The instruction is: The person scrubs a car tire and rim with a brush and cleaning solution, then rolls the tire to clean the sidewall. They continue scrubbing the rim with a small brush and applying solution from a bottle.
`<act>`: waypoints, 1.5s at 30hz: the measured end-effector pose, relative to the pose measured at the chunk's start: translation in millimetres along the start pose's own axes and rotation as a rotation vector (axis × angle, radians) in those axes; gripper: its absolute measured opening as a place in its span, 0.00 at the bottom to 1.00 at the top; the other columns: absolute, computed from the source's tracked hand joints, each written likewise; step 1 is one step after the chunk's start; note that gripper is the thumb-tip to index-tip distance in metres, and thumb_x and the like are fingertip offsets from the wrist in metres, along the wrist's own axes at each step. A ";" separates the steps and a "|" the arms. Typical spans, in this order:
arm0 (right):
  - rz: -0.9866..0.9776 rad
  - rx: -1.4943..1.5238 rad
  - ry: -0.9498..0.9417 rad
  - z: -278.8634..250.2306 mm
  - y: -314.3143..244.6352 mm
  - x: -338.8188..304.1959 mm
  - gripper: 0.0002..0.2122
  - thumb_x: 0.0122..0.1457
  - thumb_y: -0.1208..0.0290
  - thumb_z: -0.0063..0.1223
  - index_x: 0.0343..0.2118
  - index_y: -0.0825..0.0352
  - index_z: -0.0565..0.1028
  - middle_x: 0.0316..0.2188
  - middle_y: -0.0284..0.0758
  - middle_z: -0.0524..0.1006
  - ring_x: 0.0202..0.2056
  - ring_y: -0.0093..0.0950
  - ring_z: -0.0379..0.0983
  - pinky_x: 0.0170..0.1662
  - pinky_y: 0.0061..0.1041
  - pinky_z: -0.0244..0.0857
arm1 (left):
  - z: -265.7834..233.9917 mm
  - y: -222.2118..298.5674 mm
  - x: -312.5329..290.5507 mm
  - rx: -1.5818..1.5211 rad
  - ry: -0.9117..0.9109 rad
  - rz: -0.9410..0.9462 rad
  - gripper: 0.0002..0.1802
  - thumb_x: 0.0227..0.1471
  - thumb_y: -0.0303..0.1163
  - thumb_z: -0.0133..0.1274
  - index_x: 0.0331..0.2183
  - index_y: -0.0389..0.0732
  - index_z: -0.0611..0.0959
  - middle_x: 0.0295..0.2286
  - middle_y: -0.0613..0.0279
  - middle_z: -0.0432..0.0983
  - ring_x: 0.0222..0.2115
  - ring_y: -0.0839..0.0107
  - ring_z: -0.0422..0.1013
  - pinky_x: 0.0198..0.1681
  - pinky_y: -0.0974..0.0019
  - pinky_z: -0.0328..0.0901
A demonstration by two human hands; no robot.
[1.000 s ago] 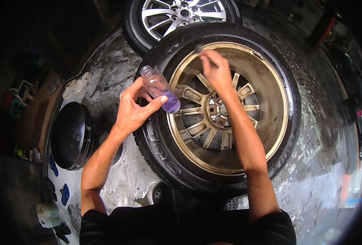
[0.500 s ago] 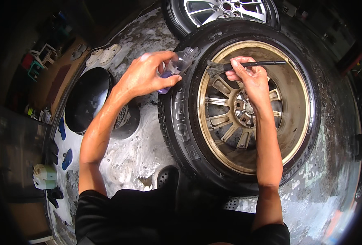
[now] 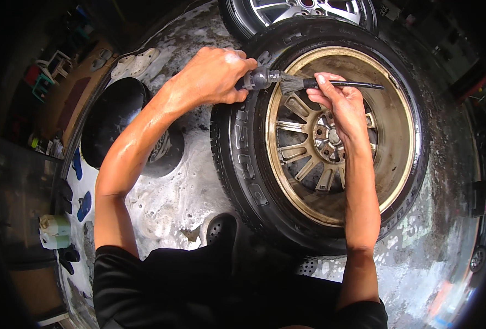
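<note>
My left hand (image 3: 212, 75) is closed around a small clear bottle (image 3: 260, 78), tipped on its side with its open mouth pointing right. That mouth meets, or nearly meets, the grey bristles of a brush (image 3: 311, 83). Between thumb and fingers, my right hand (image 3: 343, 101) pinches the brush's black handle, held about level. Both hands are over a wheel lying flat: a black tire (image 3: 245, 159) around a dirty, brownish metal rim (image 3: 274, 159) with several spokes. My left hand hides most of the bottle's body.
A second wheel (image 3: 237, 22) with silver spokes lies beyond. To the left are a black round container (image 3: 114, 120), pale clogs (image 3: 141, 62), blue slippers (image 3: 83, 205) and a jug (image 3: 54, 231) of greenish liquid. Foam and water cover parts of the floor (image 3: 166, 214).
My left hand has moved right and tipped the bottle from a slant to nearly level, bringing its mouth to the bristles. The brush has shifted slightly right.
</note>
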State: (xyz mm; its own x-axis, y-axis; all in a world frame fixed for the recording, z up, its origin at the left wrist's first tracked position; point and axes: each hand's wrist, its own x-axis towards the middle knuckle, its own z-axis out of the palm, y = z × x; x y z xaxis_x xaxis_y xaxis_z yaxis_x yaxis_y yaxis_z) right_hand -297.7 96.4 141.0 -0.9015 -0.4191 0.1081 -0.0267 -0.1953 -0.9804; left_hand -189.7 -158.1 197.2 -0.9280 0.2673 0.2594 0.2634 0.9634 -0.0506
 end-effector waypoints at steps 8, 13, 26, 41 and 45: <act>-0.026 -0.089 0.020 -3.6 -0.7 -0.3 0.14 0.60 0.70 0.62 0.43 0.75 0.77 0.34 0.40 0.80 0.34 0.26 0.81 0.40 0.21 0.77 | 3.7 3.2 16.9 0.189 -0.008 0.085 0.27 0.36 0.35 0.65 0.43 0.39 0.84 0.30 0.55 0.79 0.35 0.54 0.78 0.39 0.55 0.73; -0.023 -0.083 0.047 -3.3 0.1 2.3 0.14 0.60 0.71 0.63 0.43 0.76 0.77 0.34 0.41 0.81 0.34 0.26 0.81 0.40 0.21 0.77 | 5.8 3.6 24.3 0.239 0.016 0.107 0.27 0.34 0.34 0.66 0.43 0.40 0.85 0.29 0.57 0.78 0.35 0.57 0.78 0.39 0.56 0.74; -0.042 -0.070 0.050 -0.6 1.0 16.2 0.13 0.58 0.72 0.65 0.41 0.76 0.78 0.31 0.40 0.81 0.31 0.25 0.81 0.37 0.19 0.78 | 7.4 5.0 32.7 0.372 0.068 0.119 0.26 0.35 0.32 0.65 0.42 0.41 0.85 0.31 0.59 0.78 0.37 0.61 0.77 0.43 0.58 0.72; -0.133 -0.153 0.064 6.1 -2.2 22.8 0.13 0.54 0.73 0.68 0.38 0.76 0.79 0.31 0.40 0.82 0.30 0.24 0.80 0.35 0.19 0.76 | 10.2 0.0 31.4 0.356 0.047 0.076 0.26 0.38 0.35 0.66 0.44 0.40 0.83 0.34 0.57 0.79 0.40 0.58 0.77 0.45 0.56 0.71; -0.243 -0.306 0.175 5.9 14.6 24.9 0.10 0.52 0.74 0.70 0.33 0.73 0.81 0.30 0.38 0.82 0.29 0.23 0.79 0.33 0.21 0.73 | 8.9 -6.8 30.0 0.187 0.129 0.032 0.28 0.41 0.38 0.65 0.46 0.39 0.82 0.38 0.54 0.80 0.40 0.54 0.77 0.44 0.55 0.71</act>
State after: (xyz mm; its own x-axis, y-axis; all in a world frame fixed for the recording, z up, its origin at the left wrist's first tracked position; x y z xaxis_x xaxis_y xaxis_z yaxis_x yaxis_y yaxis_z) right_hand -318.1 77.9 130.3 -0.9124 -0.2311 0.3379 -0.3502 0.0133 -0.9366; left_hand -221.7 -156.4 196.8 -0.8756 0.3044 0.3752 0.2274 0.9448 -0.2359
